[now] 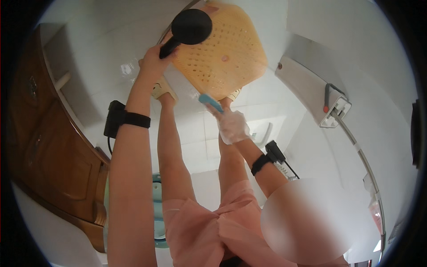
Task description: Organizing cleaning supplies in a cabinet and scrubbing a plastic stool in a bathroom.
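Observation:
My left hand (155,63) is closed around the handle of a black shower head (191,26), whose round head is raised over a yellow-orange perforated plastic basket (233,56). The basket looks wet; how it is held up cannot be told. A clear plastic glove covers my right hand (233,125), which grips a blue brush or scrubber (210,102) close to the basket's lower edge. The brush's working face is hidden.
A brown wooden cabinet (60,147) stands at the left. On the right are a white holder (310,90) with a grey handle and a metal pole (360,153). Below my feet in yellow slippers (165,90) lies white tiled floor (190,130). A green plastic tub (160,245) sits behind my leg.

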`<state>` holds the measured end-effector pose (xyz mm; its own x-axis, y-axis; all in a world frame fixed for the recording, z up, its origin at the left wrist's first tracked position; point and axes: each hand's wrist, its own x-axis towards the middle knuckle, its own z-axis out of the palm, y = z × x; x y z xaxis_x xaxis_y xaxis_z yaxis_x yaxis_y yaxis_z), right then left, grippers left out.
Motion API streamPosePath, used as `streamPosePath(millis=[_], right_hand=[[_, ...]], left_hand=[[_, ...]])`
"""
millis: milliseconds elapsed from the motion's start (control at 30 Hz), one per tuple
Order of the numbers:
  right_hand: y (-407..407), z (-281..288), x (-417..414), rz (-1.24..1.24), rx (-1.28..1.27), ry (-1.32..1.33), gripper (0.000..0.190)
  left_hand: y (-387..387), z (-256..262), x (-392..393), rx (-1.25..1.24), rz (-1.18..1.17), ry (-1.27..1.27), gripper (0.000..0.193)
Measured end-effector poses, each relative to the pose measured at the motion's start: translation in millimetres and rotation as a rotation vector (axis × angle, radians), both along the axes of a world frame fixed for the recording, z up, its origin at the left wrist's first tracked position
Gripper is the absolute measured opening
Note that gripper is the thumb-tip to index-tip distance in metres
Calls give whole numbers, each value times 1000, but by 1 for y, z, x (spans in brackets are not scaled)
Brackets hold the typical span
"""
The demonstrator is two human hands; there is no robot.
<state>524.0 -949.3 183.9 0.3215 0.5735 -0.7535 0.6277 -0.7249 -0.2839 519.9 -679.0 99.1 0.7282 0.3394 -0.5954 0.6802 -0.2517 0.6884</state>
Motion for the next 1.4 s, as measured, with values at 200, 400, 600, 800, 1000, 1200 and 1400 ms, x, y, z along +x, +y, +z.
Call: streamPosePath(millis=[200, 400, 600, 800, 1000, 1200, 1400], right_hand=[[57, -19, 36, 26, -44, -49, 67], [12, -17, 16, 10, 87, -156, 70], [62, -14, 52, 259, -129, 9, 72], [56, -10, 70, 240, 126, -30, 75], [-11, -52, 108, 303, 590, -70, 79], [96, -8, 95, 610, 28, 90, 77], [77, -9, 102, 628, 9, -9, 74]], left_hand=[[0, 6, 11, -53, 57, 89, 40], [-2, -8, 3, -49, 47, 108, 40], [1, -2, -11, -165, 237, 40, 37], [-15, -9, -64, -171, 510, -2, 33], [-50, 14, -118, -25, 512, -171, 25], [-57, 44, -182, 159, 406, 19, 25], [-80, 54, -188, 439, 195, 266, 26]])
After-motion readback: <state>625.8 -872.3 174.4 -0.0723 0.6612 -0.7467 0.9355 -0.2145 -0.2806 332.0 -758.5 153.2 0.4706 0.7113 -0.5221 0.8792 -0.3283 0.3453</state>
